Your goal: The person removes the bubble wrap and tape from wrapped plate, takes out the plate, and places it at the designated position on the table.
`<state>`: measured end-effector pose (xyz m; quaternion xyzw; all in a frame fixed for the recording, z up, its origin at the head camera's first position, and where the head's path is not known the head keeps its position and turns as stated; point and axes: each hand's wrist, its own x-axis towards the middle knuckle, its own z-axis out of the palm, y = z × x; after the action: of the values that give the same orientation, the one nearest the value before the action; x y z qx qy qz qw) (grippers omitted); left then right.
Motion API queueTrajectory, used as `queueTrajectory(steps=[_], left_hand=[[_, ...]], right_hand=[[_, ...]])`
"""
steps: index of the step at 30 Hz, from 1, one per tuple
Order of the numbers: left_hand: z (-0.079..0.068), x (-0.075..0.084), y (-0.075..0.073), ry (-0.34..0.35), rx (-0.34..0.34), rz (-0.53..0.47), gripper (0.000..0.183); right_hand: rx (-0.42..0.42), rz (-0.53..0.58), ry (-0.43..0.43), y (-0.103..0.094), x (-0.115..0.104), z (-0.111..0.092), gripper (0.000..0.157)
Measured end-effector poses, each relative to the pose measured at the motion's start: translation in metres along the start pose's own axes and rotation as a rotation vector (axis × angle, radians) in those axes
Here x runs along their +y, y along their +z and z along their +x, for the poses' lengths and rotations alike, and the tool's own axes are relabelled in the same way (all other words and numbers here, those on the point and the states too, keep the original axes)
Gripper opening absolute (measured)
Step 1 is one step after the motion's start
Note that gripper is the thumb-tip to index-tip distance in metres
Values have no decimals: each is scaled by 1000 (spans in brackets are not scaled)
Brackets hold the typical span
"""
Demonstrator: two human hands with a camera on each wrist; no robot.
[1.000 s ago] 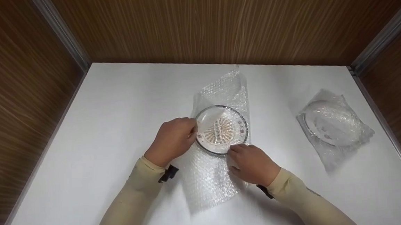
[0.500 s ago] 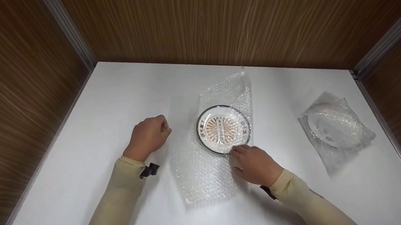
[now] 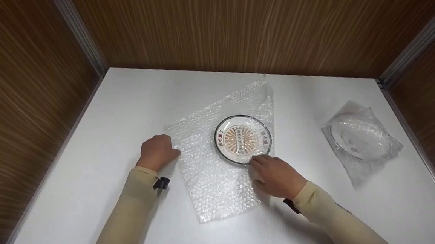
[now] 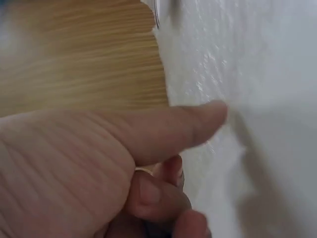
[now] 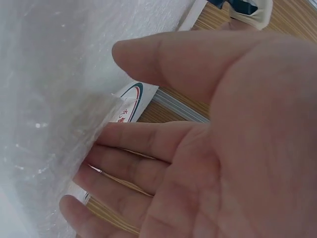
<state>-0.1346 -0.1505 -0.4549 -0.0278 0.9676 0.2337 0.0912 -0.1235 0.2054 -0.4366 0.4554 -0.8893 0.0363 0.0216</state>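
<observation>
A round plate [image 3: 243, 135] with a dark rim, an orange sunburst and red lettering lies face up on a sheet of bubble wrap [image 3: 209, 175]. At the sheet's left edge is my left hand [image 3: 156, 152]. Its thumb stretches out along the wrap in the left wrist view, apart from the bent fingers [image 4: 158, 198]. My right hand [image 3: 277, 176] reaches to the plate's lower right rim. In the right wrist view its fingers [image 5: 133, 173] are nearly straight, with their tips at the wrap beside the rim, and the thumb stands well apart.
Another plate [image 3: 360, 134], wrapped in bubble wrap, lies at the right of the white table [image 3: 133, 97]. Wood-grain panels [image 3: 234, 26] with metal corner strips enclose the table at the back and sides.
My left hand has drawn the wrap's flap off the plate to the left, and the flap now lies flat and released. The plate's face is uncovered; my right hand has stayed by the rim.
</observation>
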Motion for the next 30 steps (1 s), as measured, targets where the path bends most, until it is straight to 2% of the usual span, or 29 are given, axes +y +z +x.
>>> queueTrajectory(steps=[3, 6, 8, 10, 13, 17, 22, 26, 30], left_hand=[[-15, 28, 2, 133, 40, 9, 29], [-29, 54, 11, 271, 1, 4, 55], [-36, 66, 19, 307, -55, 14, 77], [-40, 73, 27, 298, -107, 33, 95], [-45, 77, 37, 252, -141, 67, 107], [-48, 77, 46, 223, -140, 106, 104], [-47, 79, 50, 213, -158, 158, 103], [-47, 81, 49, 215, -155, 159, 103], [-46, 80, 49, 217, -160, 138, 103]], right_hand=[[-19, 24, 5, -3, 4, 2, 30], [-12, 74, 39, -6, 13, 8, 25], [27, 103, 63, -5, 21, 13, 22], [79, 128, 68, -2, 29, 19, 21], [129, 135, 37, 6, 38, 25, 17], [130, 137, -7, 14, 45, 29, 8], [121, 155, -33, 14, 48, 32, 4], [115, 143, -32, 12, 46, 34, 13], [104, 112, 4, 12, 40, 36, 21]])
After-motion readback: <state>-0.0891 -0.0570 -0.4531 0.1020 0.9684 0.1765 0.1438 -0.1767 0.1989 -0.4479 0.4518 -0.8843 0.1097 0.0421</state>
